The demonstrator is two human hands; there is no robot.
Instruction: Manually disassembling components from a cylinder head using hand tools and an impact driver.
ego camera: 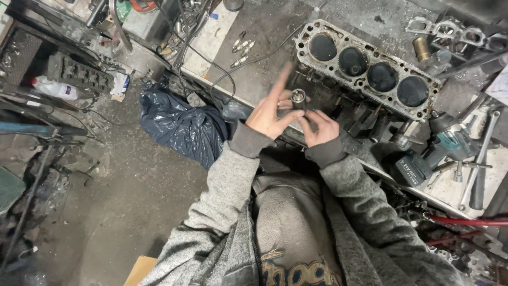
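Observation:
A small dark metal cylinder (299,98) with a shiny open top sits between both hands, just in front of my chest. My left hand (271,113) pinches it with thumb and fingers, the index finger stretched up and blurred. From the right and below, my right hand (319,127) grips the same part. Grey knit sleeves cover both arms. Right behind the hands lies a grimy engine block (365,71) with its round cylinder bores facing up.
A teal cordless power tool (442,148), wrenches (479,159) and a grey gasket (450,29) lie on the bench at right. Spark plugs (241,48) and a black cable rest on the bench top. A dark blue plastic bag (180,127) sits on the dirty floor at left.

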